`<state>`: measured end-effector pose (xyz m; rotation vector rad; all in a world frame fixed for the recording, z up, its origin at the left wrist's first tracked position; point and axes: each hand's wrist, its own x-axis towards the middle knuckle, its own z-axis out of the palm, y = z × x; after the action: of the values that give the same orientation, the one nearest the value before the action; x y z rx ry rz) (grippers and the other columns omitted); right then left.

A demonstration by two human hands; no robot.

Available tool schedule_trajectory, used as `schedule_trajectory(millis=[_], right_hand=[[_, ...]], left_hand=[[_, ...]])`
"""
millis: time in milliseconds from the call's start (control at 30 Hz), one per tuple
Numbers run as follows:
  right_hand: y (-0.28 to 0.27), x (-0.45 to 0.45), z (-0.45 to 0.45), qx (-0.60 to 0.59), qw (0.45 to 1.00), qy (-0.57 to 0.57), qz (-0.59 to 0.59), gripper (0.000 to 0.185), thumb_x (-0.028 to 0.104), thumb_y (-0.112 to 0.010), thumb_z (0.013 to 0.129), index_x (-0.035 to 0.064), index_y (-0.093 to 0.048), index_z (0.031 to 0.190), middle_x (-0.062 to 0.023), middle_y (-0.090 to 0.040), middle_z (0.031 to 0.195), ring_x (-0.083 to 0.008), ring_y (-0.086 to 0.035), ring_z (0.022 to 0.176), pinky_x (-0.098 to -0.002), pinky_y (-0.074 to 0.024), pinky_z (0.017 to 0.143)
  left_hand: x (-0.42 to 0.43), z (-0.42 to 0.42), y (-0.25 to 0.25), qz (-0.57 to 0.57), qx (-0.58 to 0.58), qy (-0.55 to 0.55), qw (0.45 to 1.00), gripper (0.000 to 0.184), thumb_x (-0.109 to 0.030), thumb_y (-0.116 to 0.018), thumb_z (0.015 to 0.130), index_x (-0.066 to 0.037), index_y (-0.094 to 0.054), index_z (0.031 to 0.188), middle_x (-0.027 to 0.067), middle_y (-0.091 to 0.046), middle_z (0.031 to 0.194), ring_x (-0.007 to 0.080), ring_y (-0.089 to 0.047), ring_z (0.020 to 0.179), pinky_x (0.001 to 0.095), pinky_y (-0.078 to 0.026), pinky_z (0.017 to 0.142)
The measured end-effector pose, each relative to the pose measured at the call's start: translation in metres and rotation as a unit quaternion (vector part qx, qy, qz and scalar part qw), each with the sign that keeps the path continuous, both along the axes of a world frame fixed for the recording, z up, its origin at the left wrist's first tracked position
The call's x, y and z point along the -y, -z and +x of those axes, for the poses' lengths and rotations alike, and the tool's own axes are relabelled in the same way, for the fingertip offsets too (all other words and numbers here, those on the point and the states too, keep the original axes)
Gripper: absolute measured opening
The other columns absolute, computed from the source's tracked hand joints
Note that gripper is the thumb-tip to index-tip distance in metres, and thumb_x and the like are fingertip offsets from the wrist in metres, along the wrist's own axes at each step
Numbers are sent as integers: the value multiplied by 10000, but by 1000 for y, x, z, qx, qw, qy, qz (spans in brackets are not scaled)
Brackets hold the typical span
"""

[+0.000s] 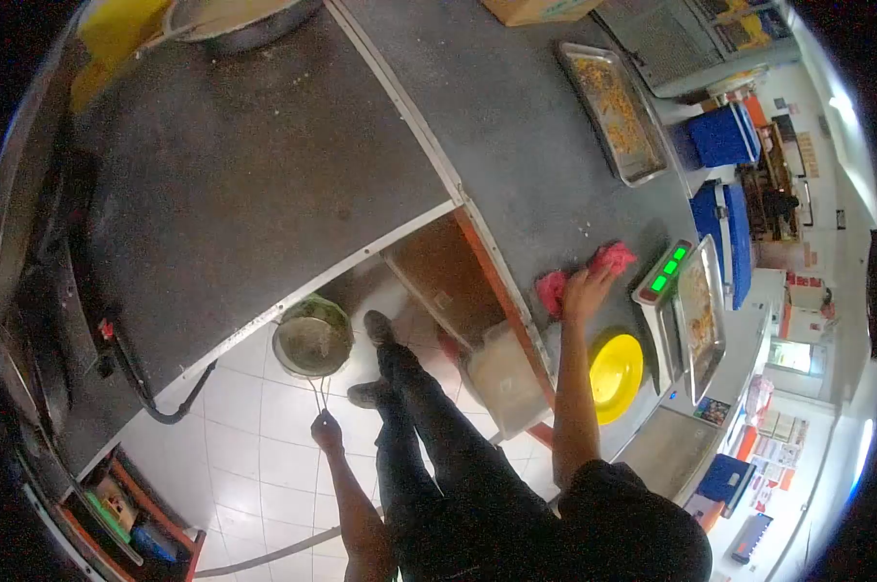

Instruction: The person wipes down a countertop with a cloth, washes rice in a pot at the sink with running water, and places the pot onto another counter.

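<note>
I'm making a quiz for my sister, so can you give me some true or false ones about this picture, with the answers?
1. The right hand touches a cloth. True.
2. The left hand is empty. False: it holds the handle of a round pan.
3. The bowl is blue. False: it is yellow.
4. The scale glows green. True.
5. The shoes are white. False: they are dark.
</note>
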<state>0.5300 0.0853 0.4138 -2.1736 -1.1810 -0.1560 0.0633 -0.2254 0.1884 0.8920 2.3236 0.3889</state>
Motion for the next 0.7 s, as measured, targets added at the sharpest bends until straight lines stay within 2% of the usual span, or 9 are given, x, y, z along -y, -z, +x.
schedule_trajectory(millis=[67, 300, 367, 400, 433, 500, 533, 600, 700], right_hand=[[13, -27, -17, 44, 997, -1, -63, 549, 162, -430, 862, -31, -291, 1357, -316, -311, 1359, -467, -346, 1225, -469, -278, 1038], [10, -220, -174, 59, 973, -221, 21, 551, 194, -408, 897, -1, -258, 1389, -287, -314, 1378, -433, -317, 1266, -448, -274, 1049], [33, -305, -181, 201, 938, -277, -49, 546, 198, -419, 892, -4, -279, 1380, -297, -329, 1363, -439, -338, 1250, -449, -306, 1029], [24, -335, -199, 133, 942, -308, -3, 533, 205, -441, 874, -21, -331, 1343, -296, -366, 1332, -456, -380, 1201, -459, -310, 1022], [10, -364, -222, 63, 938, -338, 46, 523, 212, -464, 855, -39, -384, 1306, -295, -402, 1301, -474, -421, 1151, -469, -313, 1016], [3, -416, -254, 4, 900, -435, 35, 524, 215, -467, 853, -49, -392, 1298, -281, -387, 1325, -471, -406, 1173, -465, -299, 1031], [5, -431, -269, -52, 855, -515, 24, 525, 218, -469, 851, -60, -400, 1291, -267, -371, 1350, -468, -391, 1195, -461, -285, 1045], [14, -429, -322, -6, 829, -558, 19, 516, 202, -457, 862, 0, -370, 1329, -284, -376, 1335, -455, -385, 1208, -455, -306, 1035], [-7, -361, -409, 85, 823, -560, 36, 550, 172, -469, 847, 14, -340, 1358, -311, -377, 1319, -443, -353, 1242, -442, -300, 1043]], left_hand=[[-8, 5, 2, 15, 0, -32, 999, 312, -222, -525, 878, 21, -656, 733, 199, -632, 691, 333, -601, 604, 392, -458, 562], [-24, 18, -17, 17, -1, -67, 998, 342, -234, -524, 883, 23, -627, 682, 207, -611, 666, 300, -584, 586, 388, -430, 564], [-6, 21, 25, 49, 112, -174, 977, 442, -327, -516, 912, 8, -551, 625, 23, -489, 538, 128, -484, 547, 310, -393, 500], [7, 24, 55, 203, 60, -136, 968, 387, -283, -521, 908, 7, -564, 655, 11, -447, 529, 115, -384, 518, 300, -336, 470], [1, 24, 53, 201, 56, -145, 967, 387, -283, -521, 908, 7, -564, 655, 11, -447, 529, 115, -384, 518, 300, -336, 470], [-5, 31, 41, 18, 30, -159, 987, 356, -261, -539, 901, 19, -570, 683, -3, -472, 580, 96, -383, 558, 262, -340, 498], [-7, 37, 38, 14, 28, -176, 984, 356, -261, -539, 901, 19, -570, 683, -3, -472, 580, 96, -383, 558, 262, -340, 498], [-8, 46, 40, 45, -39, -168, 984, 324, -189, -538, 891, -34, -577, 610, 182, -565, 612, 321, -530, 527, 413, -389, 500], [-7, 55, 43, 110, 7, -213, 971, 331, -186, -537, 891, -32, -571, 600, 181, -559, 595, 322, -506, 502, 394, -396, 498]])
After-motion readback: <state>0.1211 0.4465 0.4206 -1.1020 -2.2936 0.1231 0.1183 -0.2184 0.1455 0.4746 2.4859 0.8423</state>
